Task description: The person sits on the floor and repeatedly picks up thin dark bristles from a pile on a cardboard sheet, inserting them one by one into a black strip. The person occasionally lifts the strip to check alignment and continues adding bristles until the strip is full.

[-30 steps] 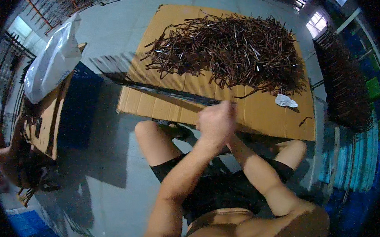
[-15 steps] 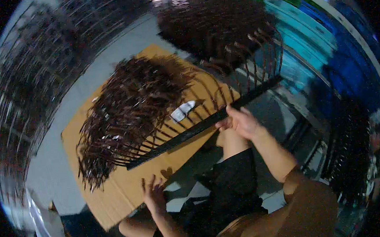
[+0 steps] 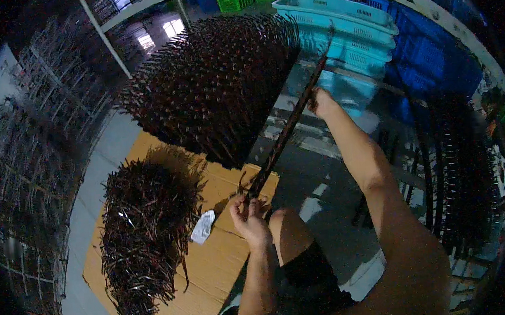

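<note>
Both my hands hold a long dark bar, which slants from near my knee up toward the far right. It carries thin curved prongs, seen nearly edge-on here. My left hand has its fingers closed around the near end. Further up, my right hand grips the bar close to its far end. To the left, a heap of loose dark brown strips lies on a cardboard sheet. Beyond the sheet is a large mass of dark pronged bars, packed close together.
A small white packet lies on the cardboard beside the heap. Turquoise baskets are stacked at the far right, with blue crates alongside. Green crates stand farther back. Wire racking lines the left; dark pronged bars stand at right.
The bar has swung from lying across the cardboard to pointing far right. My left hand, empty before, now holds its near end; my right hand has moved farther out. The view has also shifted.
</note>
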Action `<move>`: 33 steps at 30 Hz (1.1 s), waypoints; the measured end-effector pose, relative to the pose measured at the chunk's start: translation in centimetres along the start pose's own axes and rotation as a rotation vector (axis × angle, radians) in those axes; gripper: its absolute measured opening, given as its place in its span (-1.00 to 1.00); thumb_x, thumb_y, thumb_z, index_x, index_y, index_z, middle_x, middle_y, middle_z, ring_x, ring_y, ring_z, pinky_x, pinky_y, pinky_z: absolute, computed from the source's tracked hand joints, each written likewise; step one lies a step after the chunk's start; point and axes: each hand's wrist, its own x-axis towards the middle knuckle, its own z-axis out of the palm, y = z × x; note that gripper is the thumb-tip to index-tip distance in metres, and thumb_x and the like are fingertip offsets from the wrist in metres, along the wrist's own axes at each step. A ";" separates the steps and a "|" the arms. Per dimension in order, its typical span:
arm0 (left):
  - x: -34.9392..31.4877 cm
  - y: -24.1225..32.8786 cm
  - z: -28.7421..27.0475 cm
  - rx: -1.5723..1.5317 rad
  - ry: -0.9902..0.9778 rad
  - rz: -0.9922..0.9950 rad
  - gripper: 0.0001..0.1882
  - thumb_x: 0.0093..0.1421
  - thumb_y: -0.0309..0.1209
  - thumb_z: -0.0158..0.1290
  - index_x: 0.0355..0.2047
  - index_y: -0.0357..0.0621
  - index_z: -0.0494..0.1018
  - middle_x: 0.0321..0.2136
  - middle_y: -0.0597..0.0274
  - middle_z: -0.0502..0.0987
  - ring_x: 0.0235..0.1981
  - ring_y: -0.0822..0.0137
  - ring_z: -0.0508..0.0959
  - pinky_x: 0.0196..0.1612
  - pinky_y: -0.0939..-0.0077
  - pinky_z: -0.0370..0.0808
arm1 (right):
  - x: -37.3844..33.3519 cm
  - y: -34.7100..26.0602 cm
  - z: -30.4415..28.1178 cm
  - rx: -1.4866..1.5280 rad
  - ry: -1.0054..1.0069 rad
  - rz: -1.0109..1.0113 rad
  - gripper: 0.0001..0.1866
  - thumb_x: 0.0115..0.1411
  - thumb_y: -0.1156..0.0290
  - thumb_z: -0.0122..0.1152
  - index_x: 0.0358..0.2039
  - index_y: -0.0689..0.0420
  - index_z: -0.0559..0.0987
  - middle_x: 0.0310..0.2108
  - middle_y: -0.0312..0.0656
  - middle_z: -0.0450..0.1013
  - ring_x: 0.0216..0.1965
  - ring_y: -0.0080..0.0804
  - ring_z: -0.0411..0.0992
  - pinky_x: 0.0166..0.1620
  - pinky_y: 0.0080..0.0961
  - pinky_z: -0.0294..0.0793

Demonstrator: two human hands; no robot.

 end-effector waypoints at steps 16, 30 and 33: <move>4.9 0.2 3.5 0.081 -0.146 -0.213 -0.46 0.18 -0.36 0.13 0.09 -0.29 0.19 -0.21 -0.05 0.51 -0.27 0.17 0.56 -0.19 0.35 0.54 | 3.2 -8.2 -8.4 -1.791 0.629 -0.659 -0.68 0.10 0.26 0.06 -0.25 0.21 0.60 -0.20 0.03 0.50 -0.09 0.04 0.43 -0.08 0.01 0.41; -9.0 4.1 -11.9 0.254 -0.107 -0.330 -0.76 0.25 -0.34 0.01 -0.16 -0.23 0.46 -0.30 0.19 0.55 -0.28 0.34 0.52 -0.23 0.47 0.45 | -11.1 -12.0 -24.8 -2.089 0.978 -0.548 -0.30 0.11 0.34 0.13 0.27 -0.09 0.13 0.05 0.09 0.24 -0.06 0.01 0.40 -0.25 -0.06 0.50; -10.3 4.9 -10.7 0.247 -0.207 -0.331 -0.76 0.26 -0.34 0.00 -0.14 -0.23 0.44 -0.29 0.21 0.55 -0.28 0.35 0.51 -0.21 0.47 0.44 | -19.0 -14.9 -20.6 -1.943 0.829 -0.798 -0.25 0.06 0.33 0.20 0.27 -0.10 0.14 -0.02 0.09 0.25 -0.08 0.01 0.40 -0.23 -0.10 0.49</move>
